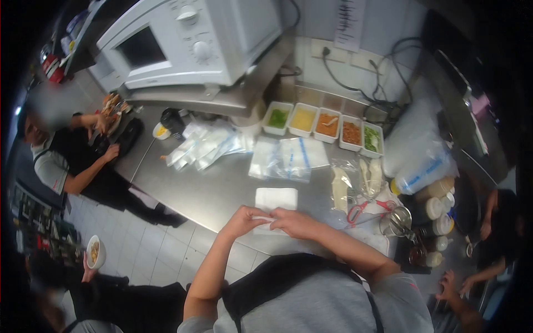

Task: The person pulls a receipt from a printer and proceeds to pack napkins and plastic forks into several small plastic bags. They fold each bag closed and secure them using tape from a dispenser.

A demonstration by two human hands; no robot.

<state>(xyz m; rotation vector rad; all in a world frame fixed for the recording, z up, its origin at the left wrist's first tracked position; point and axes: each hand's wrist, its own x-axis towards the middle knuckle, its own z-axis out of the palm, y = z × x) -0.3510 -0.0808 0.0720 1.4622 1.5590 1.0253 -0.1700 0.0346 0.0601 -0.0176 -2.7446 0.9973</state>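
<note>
My left hand (245,221) and my right hand (294,223) meet at the near edge of the steel counter (208,191). Between them they pinch a white paper napkin (265,218), with fingers closed and thumbs close together. Just beyond my fingertips lies a flat, folded white napkin (276,197) on the metal. Flat clear plastic bags with blue print (297,158) rest farther back. To the right of my right hand are red-handled scissors (357,211) and a plastic sleeve with a pale item (341,187) inside.
White tubs of chopped food (326,125) line the back wall, below cables. A microwave (183,50) overhangs the back left on a shelf. Bottles (441,213) and a metal pitcher (395,221) crowd the right. Co-workers stand left and right; one holds a bowl (96,252).
</note>
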